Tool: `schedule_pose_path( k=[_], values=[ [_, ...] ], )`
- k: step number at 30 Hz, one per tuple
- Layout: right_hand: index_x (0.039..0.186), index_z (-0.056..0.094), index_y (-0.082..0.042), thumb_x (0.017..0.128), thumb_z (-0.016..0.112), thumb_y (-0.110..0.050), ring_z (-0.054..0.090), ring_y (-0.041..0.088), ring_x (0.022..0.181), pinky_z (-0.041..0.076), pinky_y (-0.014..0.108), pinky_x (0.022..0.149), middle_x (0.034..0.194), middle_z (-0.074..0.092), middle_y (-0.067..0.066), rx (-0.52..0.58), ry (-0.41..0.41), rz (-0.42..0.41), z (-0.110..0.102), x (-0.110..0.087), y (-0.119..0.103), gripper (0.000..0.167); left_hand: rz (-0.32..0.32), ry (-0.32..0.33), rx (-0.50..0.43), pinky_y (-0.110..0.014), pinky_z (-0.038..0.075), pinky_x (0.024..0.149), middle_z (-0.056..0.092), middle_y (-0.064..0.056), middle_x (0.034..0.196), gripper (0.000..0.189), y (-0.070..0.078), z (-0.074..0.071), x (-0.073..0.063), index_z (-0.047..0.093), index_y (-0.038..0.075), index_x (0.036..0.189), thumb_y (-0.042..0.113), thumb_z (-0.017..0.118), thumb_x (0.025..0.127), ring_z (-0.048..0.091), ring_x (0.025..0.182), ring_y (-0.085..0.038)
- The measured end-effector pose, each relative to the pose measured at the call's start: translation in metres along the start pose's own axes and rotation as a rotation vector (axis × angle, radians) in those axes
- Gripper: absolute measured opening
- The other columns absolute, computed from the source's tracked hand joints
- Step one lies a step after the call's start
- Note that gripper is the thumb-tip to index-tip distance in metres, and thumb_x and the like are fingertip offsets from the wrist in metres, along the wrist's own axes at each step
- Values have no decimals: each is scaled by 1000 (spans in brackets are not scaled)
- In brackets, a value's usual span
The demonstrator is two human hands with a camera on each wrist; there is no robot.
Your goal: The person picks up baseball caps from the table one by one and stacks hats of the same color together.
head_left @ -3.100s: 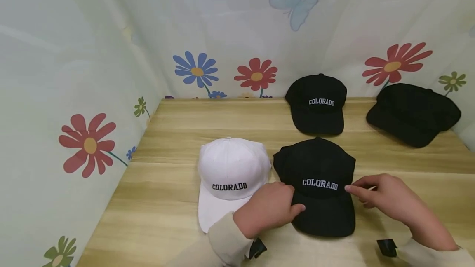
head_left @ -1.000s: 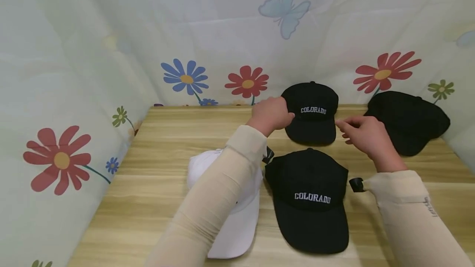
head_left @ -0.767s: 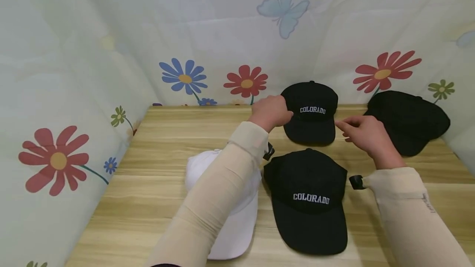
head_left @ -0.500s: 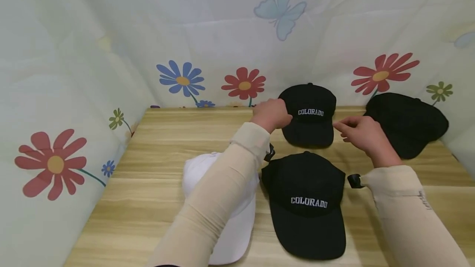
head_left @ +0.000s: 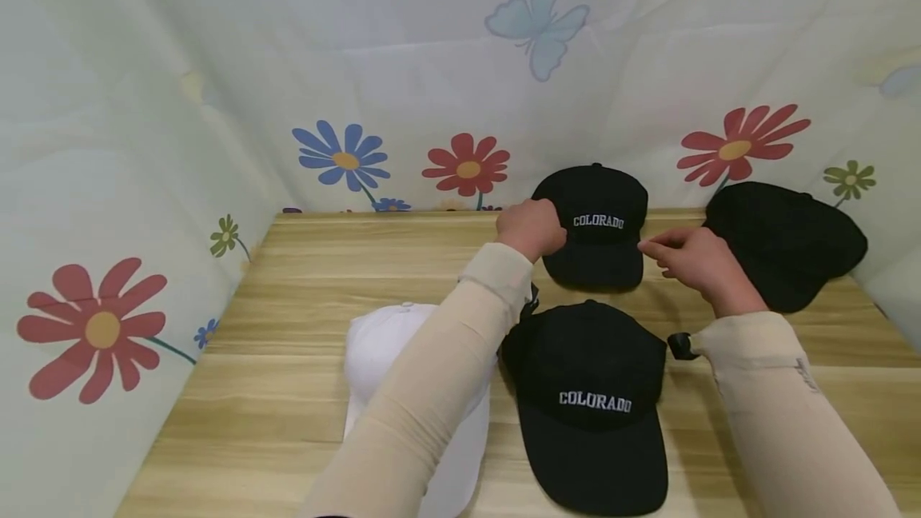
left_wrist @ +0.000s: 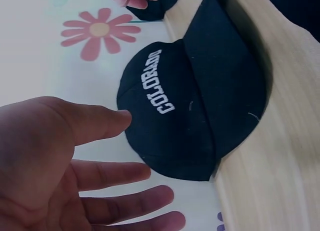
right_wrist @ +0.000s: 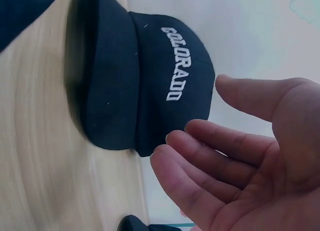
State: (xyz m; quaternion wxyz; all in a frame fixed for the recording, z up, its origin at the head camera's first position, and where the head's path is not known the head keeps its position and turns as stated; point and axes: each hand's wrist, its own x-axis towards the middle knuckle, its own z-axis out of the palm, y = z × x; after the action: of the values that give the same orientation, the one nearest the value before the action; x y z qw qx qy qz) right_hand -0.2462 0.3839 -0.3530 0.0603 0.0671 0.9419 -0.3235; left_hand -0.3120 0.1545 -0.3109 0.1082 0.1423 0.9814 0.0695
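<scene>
At the back of the table sits a black baseball cap (head_left: 608, 258) with COLORADO in white letters, brim toward me. My left hand (head_left: 531, 228) is at its left side; the left wrist view shows the thumb and fingers spread and extended beside the crown (left_wrist: 165, 126). On the cap's other side is my right hand (head_left: 694, 258), its fingers loosely bent next to the brim. From the right wrist view, thumb and fingers stand apart with nothing gripped. Whether any fingertip touches the cloth I cannot tell. A second black COLORADO cap (head_left: 590, 454) lies directly in front.
A white cap (head_left: 381, 342) lies front left, partly hidden under my left forearm. Another black cap (head_left: 784, 238), turned at an angle, lies at the back right, close to my right hand. A flowered cloth wall (head_left: 403, 46) rises behind the wooden table (head_left: 302, 278).
Both hands have moved from the front black cap to the sides of the back black cap. Over the last second they have hardly moved, while the head view has shifted slightly.
</scene>
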Motion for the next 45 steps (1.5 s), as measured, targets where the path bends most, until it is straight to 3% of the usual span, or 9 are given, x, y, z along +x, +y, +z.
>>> schedule_pose_path(
  k=[4, 10, 16, 20, 24, 28, 33, 38, 45],
  values=[
    [135, 53, -3, 90, 46, -67, 63, 38, 106, 50, 49, 82, 134, 52, 27, -19, -20, 12, -2, 7, 3, 79, -5, 15, -12, -31, 51, 64, 64, 2, 81, 25, 5, 2, 5, 69, 19, 87, 36, 54, 97, 60, 74, -16],
    [138, 49, -1, 92, 49, -62, 61, 39, 106, 50, 48, 83, 132, 52, 27, -28, -59, 32, 1, 16, 5, 76, 3, -1, -52, -31, 47, 60, 67, 1, 103, 21, 11, 12, 13, 70, 19, 92, 31, 54, 97, 59, 76, -16],
    [143, 41, 2, 93, 50, -59, 60, 39, 105, 50, 49, 83, 136, 48, 29, -64, -114, 57, 5, 21, 4, 80, 15, -45, -99, -30, 48, 59, 68, 0, 101, 20, 12, 30, 25, 71, 17, 88, 29, 56, 95, 60, 75, -16],
    [145, 38, 2, 92, 50, -61, 56, 41, 111, 47, 54, 89, 140, 46, 29, -95, -130, 57, 8, 27, 7, 83, -2, -81, -83, -30, 53, 75, 68, 0, 115, 30, 11, 39, 30, 72, 16, 104, 40, 56, 95, 63, 89, -16],
    [146, 37, 2, 91, 50, -63, 48, 45, 121, 42, 59, 97, 143, 42, 30, -114, -145, 59, 11, 35, 10, 86, -27, -145, -40, -32, 47, 99, 61, 2, 132, 54, 10, 43, 31, 65, 19, 126, 60, 49, 93, 60, 111, -16],
    [147, 33, 4, 92, 52, -60, 43, 47, 126, 40, 61, 100, 145, 39, 31, -111, -174, 75, 15, 39, 14, 86, -67, -219, -19, -36, 38, 108, 56, 6, 138, 67, 11, 44, 29, 61, 24, 132, 72, 39, 90, 53, 123, -18],
    [147, 31, 6, 93, 52, -55, 41, 47, 127, 36, 61, 104, 146, 36, 33, -105, -189, 85, 18, 42, 17, 83, -99, -284, -19, -40, 33, 111, 50, 5, 144, 77, 13, 46, 31, 54, 28, 138, 80, 34, 85, 42, 132, -22],
    [149, 25, 6, 93, 50, -57, 35, 47, 132, 31, 62, 108, 149, 30, 33, -48, -189, 104, 19, 42, 16, 88, -44, -283, -151, -37, 32, 112, 48, 1, 146, 85, 9, 51, 41, 48, 19, 143, 80, 34, 85, 41, 133, -21],
    [152, 20, 3, 97, 49, -52, 37, 45, 132, 33, 57, 110, 150, 30, 31, 191, -153, 153, 20, 37, 23, 83, 6, -293, -248, -30, 36, 110, 46, -1, 149, 76, 1, 57, 53, 45, 15, 145, 69, 37, 92, 46, 131, -16]
  ],
)
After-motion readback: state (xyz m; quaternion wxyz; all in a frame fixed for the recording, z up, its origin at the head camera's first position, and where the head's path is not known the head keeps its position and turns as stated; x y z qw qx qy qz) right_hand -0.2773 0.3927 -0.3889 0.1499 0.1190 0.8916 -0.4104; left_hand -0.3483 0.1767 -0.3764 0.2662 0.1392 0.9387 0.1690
